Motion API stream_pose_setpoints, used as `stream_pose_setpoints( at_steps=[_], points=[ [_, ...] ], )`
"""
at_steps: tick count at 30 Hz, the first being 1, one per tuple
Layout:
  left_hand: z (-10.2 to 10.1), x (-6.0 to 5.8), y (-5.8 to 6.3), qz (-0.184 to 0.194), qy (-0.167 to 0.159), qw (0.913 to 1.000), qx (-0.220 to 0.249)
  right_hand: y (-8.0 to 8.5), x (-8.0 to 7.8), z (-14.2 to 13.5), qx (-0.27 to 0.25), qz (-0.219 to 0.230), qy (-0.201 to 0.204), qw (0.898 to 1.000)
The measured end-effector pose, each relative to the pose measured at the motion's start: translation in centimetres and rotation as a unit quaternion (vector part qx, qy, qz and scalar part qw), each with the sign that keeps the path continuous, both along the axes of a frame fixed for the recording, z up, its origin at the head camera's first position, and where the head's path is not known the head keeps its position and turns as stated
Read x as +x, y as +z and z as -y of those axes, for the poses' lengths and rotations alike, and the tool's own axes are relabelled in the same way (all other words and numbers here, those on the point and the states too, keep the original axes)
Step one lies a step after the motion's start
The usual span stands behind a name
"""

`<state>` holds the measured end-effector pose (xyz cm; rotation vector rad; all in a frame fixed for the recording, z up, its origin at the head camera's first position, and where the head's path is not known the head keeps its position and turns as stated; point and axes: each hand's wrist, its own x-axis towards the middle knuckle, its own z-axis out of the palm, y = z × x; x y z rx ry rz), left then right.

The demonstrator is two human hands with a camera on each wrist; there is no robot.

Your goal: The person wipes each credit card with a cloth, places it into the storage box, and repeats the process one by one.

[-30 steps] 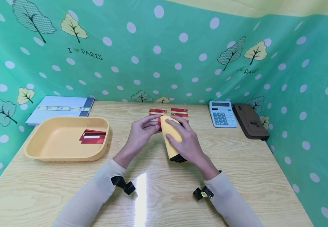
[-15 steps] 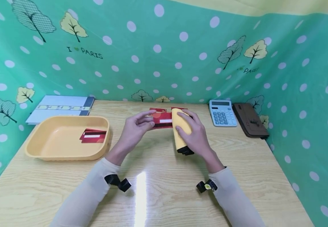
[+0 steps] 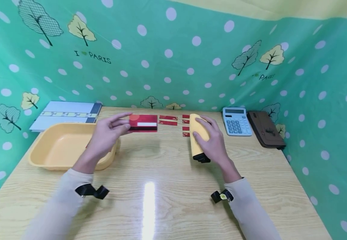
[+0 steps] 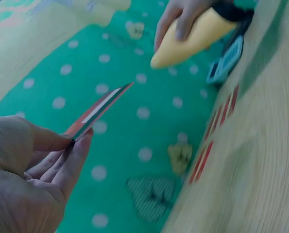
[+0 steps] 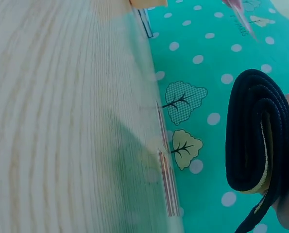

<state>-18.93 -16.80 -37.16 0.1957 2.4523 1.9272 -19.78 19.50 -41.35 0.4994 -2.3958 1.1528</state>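
My left hand [image 3: 105, 135] pinches a red bank-style card [image 3: 143, 118] by its left end, between thumb and fingers. The card has a white strip and a black stripe, and in the left wrist view its edge [image 4: 100, 109] points up and away, raised off the table. In my right hand [image 3: 214, 141] is a rolled yellow cloth [image 3: 197, 141] with a black edge; the right wrist view shows the layered dark end of the roll [image 5: 253, 131]. Behind and between the hands, several red cards [image 3: 168, 123] lie in two columns, the right one partly hidden by the cloth.
A pale orange tray [image 3: 50, 165] stands at left, partly behind the left forearm. Behind it lies a white and blue folder-like item [image 3: 68, 108]. A blue calculator [image 3: 236, 121] and a brown zipped case [image 3: 265, 130] sit back right, near the curtain [image 3: 167, 66].
The red card has come out of the rolled cloth, and the left hand has carried it left toward the tray. The right hand with the cloth has shifted right.
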Motion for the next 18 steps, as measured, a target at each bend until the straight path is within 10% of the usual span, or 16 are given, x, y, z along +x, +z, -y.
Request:
stream_pose_setpoints(
  at_steps=[18],
  points=[
    [10.4, 0.9, -2.3, 0.055, 0.078, 0.986, -0.137, 0.0, -0.2, -0.3, 0.002, 0.008, -0.004, 1.0]
  ],
)
